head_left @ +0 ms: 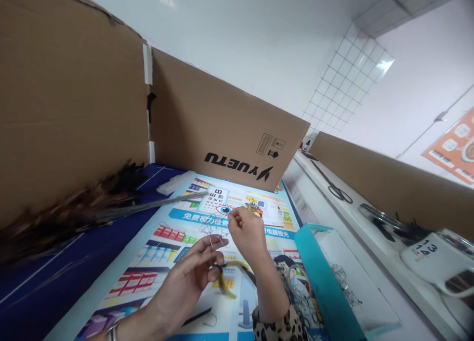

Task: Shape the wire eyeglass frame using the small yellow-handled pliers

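Head view: your left grip (188, 281) curls loosely, your right grip (248, 231) bunches closed, their hold unclear; fine wire (212, 228) hangs between them, well inside the worktop's (111, 242) left edge. Slack fingers could tangle it.

There are two hands, a left hand (185, 277) and a right hand (249, 232), three cardboard panels (207, 119) (just one reads YUETU), one teal-sided box (328, 282), one pair of scissors (331, 184), one bracelet (112, 332) and wires (343, 282) too tangled to count.
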`<state>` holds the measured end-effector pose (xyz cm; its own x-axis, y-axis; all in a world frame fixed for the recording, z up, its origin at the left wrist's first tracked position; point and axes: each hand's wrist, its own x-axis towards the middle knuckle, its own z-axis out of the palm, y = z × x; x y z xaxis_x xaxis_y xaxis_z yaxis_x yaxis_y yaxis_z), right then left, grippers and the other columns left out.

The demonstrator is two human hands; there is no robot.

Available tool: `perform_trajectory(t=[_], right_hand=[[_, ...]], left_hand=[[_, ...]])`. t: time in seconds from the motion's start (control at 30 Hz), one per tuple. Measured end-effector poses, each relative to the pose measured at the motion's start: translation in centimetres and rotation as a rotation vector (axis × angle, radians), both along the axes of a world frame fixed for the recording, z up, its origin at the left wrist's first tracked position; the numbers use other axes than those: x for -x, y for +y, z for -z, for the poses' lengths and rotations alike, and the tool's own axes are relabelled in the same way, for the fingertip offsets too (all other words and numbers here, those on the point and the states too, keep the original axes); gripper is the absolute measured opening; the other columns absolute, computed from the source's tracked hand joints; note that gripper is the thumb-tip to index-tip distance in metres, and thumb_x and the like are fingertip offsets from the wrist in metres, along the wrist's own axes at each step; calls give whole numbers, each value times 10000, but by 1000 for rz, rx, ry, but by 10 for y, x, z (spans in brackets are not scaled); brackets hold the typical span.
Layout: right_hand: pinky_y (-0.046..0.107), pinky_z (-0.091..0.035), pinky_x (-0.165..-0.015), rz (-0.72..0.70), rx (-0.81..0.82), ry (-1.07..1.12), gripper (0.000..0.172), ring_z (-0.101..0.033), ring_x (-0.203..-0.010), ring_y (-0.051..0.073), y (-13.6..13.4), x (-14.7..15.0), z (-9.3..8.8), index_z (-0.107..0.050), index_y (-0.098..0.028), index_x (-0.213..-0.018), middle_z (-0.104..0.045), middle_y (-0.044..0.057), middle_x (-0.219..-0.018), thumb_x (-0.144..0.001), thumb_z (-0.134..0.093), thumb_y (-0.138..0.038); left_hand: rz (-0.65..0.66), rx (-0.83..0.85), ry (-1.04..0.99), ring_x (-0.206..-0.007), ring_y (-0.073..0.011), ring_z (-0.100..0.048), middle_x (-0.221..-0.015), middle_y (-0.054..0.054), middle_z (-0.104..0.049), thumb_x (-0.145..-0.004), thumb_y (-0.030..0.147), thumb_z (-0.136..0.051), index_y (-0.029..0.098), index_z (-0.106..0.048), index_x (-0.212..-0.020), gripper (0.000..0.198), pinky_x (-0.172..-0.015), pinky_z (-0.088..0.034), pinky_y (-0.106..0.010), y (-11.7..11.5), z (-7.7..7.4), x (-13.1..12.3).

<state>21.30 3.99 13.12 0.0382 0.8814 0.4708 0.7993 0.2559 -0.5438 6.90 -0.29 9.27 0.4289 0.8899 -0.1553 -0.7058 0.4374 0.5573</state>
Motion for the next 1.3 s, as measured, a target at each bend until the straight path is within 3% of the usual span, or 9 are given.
perform_trajectory(t=[0.2,0.53,0.97,1.3], right_hand=[[206,-423,-574,9,63,59,131,-582,-613,130,-4,4,2,-641,-227,-780,-643,-26,-671,-847,-529,-212],[198,-416,-537,-89,142,210,116,-559,-554,110,-5,3,-1,-625,-221,-751,-599,-54,-611,-819,-531,-217],[204,-393,-510,-102,148,222,120,-523,-518,109,-6,4,-2,-629,-221,-740,-572,-56,-578,-818,-541,-245],[204,-389,-500,-98,148,246,124,-530,-525,115,-6,2,-6,-620,-214,-748,-574,-46,-583,-814,-536,-277]], left_hand=[[-13,-45,122,-751,-151,-566,-1058,-52,-671,-775,251,-754,217,-678,-951,195,-526,-418,-213,-5,5,-2],[-20,-92,174,-578,-92,-478,-900,-48,-687,-819,346,-738,170,-708,-908,200,-520,-393,-200,-6,17,-4],[-31,-47,172,-517,-70,-472,-812,-1,-682,-772,277,-773,201,-610,-871,205,-495,-369,-183,-9,14,-5],[-33,-97,148,-494,-76,-473,-780,-14,-680,-817,347,-720,197,-628,-867,183,-487,-360,-197,-12,14,-5]])
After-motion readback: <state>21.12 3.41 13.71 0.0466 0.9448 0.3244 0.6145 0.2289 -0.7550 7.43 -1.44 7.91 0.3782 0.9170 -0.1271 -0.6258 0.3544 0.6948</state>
